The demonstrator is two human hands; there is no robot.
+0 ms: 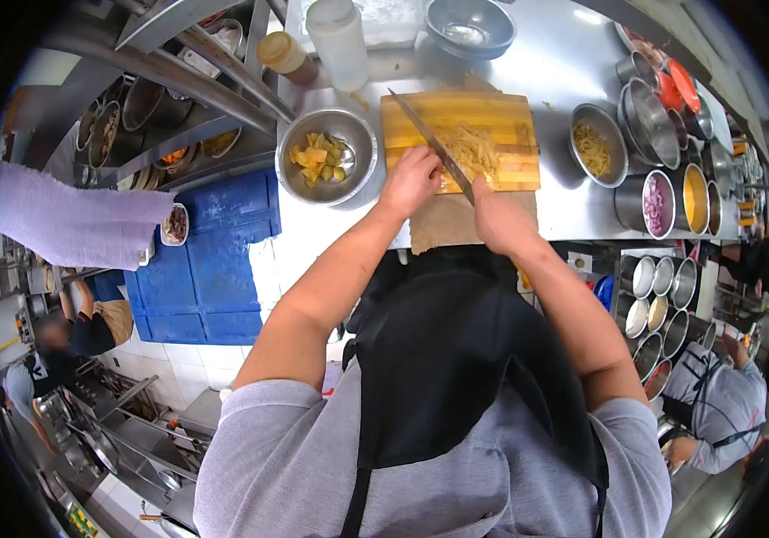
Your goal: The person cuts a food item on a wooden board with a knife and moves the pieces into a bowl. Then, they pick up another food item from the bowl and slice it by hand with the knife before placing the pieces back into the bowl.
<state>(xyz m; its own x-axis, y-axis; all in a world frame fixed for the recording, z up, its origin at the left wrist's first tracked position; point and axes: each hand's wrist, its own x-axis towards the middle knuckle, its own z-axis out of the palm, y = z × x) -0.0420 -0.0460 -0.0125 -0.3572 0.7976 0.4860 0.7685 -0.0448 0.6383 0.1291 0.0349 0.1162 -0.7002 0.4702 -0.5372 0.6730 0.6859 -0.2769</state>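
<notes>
A striped wooden cutting board (519, 125) lies on the steel counter, over a brown cloth (443, 224). My right hand (503, 215) is wrapped round the handle end of a long knife (425, 130), whose blade slants across the board to the upper left. On the board's left part, my left hand (413, 179) has its fingers bent together beside the blade; what is under them is hidden. Pale yellow sliced strips (472, 151) lie in a pile right of the blade. Left of the board, a steel bowl (362, 148) holds yellow and green pieces.
At right stand a bowl of strips (613, 125), a pot of purple pieces (628, 204) and stacked bowls. Bottles (338, 45) and a glass bowl (492, 40) stand behind. A blue lid (200, 269) lies left. Two people stand at the far sides.
</notes>
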